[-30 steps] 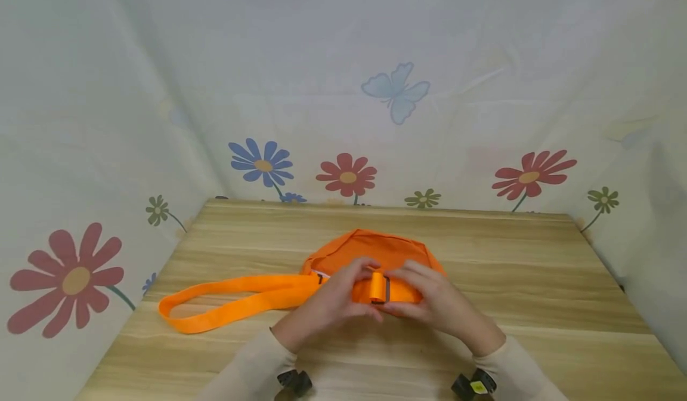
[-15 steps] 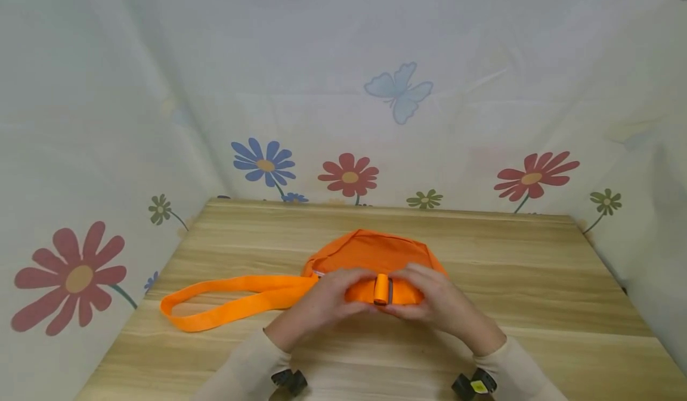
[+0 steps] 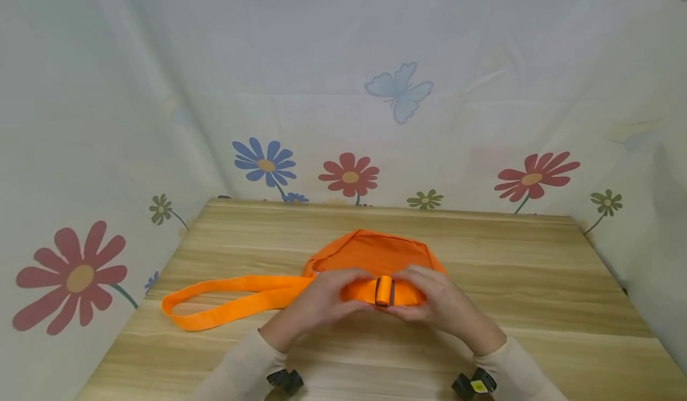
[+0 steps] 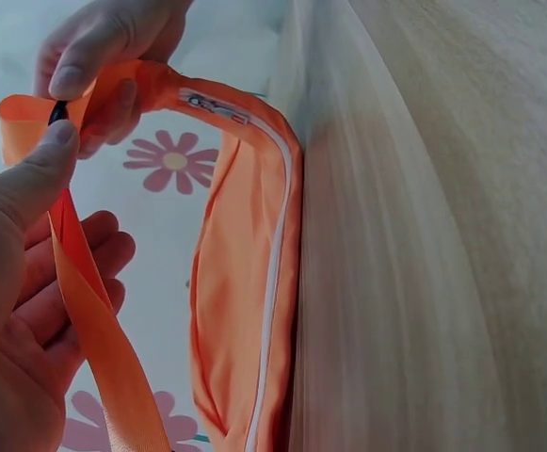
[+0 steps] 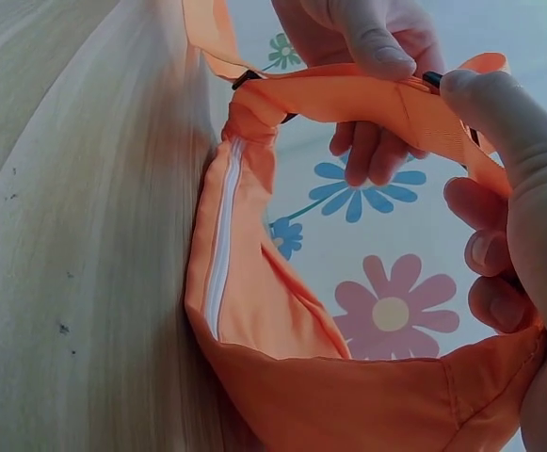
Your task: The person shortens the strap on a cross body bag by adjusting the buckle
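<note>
An orange fabric sling bag (image 3: pixel 378 249) lies on the table with a white zipper (image 5: pixel 221 245) along its edge. Its bright orange strap (image 3: pixel 356 290) arches between both hands. The strap passes through a black slider buckle (image 3: pixel 378 290), with a small loop of webbing standing up in it. My left hand (image 3: pixel 316 305) pinches the strap on the buckle's left; in the left wrist view its thumb lies at the buckle and the fingers extend behind the strap. On the buckle's right, my right hand (image 3: pixel 448 305) pinches the strap, thumb by the buckle and fingers curled, as the right wrist view shows.
A long strap loop (image 3: pixel 198 320) trails leftward over the wood-grain table (image 3: pixel 510 258). A pale cloth backdrop (image 3: pixel 300 61) with printed flowers and a butterfly stands behind and at both sides. Each wrist wears a black camera mount.
My left hand has moved slightly left and down along the strap. The buckle has shifted a little right, and its dark bars now show on both sides of the webbing loop. The bag stays put.
</note>
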Demonstrator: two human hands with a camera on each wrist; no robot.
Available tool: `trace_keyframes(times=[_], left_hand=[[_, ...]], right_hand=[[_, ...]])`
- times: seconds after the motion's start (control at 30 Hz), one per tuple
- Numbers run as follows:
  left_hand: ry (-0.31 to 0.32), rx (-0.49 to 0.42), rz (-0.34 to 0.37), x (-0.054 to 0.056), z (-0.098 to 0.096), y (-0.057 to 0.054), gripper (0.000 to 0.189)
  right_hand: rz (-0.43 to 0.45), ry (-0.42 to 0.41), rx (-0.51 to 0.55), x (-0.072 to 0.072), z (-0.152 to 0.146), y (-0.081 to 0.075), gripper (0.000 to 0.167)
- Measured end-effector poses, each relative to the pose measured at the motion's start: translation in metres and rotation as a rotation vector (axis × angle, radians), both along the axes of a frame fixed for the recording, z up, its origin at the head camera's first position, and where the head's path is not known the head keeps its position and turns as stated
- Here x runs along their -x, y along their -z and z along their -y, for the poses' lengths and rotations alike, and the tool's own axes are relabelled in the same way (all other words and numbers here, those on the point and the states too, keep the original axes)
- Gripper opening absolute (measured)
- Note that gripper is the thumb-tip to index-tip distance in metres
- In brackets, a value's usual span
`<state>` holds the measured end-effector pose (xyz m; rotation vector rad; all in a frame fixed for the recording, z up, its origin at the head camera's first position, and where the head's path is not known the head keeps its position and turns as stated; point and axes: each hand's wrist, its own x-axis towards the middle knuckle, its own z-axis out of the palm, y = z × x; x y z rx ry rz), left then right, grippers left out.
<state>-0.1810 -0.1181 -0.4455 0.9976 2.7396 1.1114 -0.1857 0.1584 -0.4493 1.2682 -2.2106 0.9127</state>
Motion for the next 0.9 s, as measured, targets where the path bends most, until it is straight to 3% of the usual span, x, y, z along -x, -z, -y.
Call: trace_keyframes(times=[0.2, 0.4, 0.57, 0.67, 0.8, 0.9], left_hand=[[-0.017, 0.004, -0.035, 0.001, 0.01, 0.001, 0.046], [-0.055, 0.051, -0.125, 0.003, 0.032, 0.006, 0.043], [-0.058, 0.069, -0.127, 0.002, 0.047, 0.008, 0.04], [-0.02, 0.087, -0.106, 0.006, 0.043, 0.009, 0.048], [0.022, 0.154, -0.094, 0.009, 0.024, 0.01, 0.066], [0.023, 0.22, -0.123, 0.009, 0.008, 0.009, 0.064]], right_hand=[[-0.001, -0.002, 0.011, 0.0, -0.002, 0.0, 0.048], [0.041, 0.021, 0.017, 0.0, -0.011, 0.002, 0.049], [0.058, 0.005, 0.035, 0.001, -0.015, 0.003, 0.047], [0.057, -0.007, 0.046, 0.001, -0.015, 0.002, 0.047], [0.047, -0.016, 0.06, 0.002, -0.012, 0.0, 0.046], [0.036, -0.02, 0.063, 0.003, -0.012, -0.001, 0.046]])
